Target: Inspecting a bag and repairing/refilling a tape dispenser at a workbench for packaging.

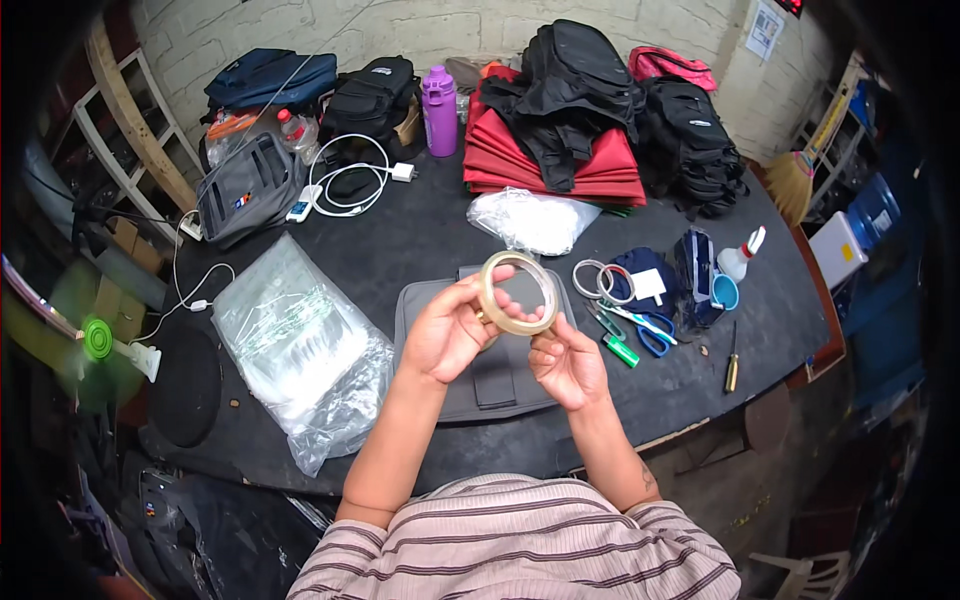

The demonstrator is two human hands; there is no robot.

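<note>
A roll of clear tape is held up in front of me between both hands. My left hand grips the ring at its left side, fingers curled around it. At the lower right of the roll, my right hand pinches the edge with its fingertips. Beneath the hands lies a flat grey bag with a strap or flap at its middle, partly hidden by my arms. To the right are thinner tape rolls, blue-handled scissors and a small green cylinder.
Clear plastic bags lie left. Stacked red fabric and black backpacks stand at the back, near a purple bottle. A screwdriver, teal cup and white bottle are right. A green fan is far left.
</note>
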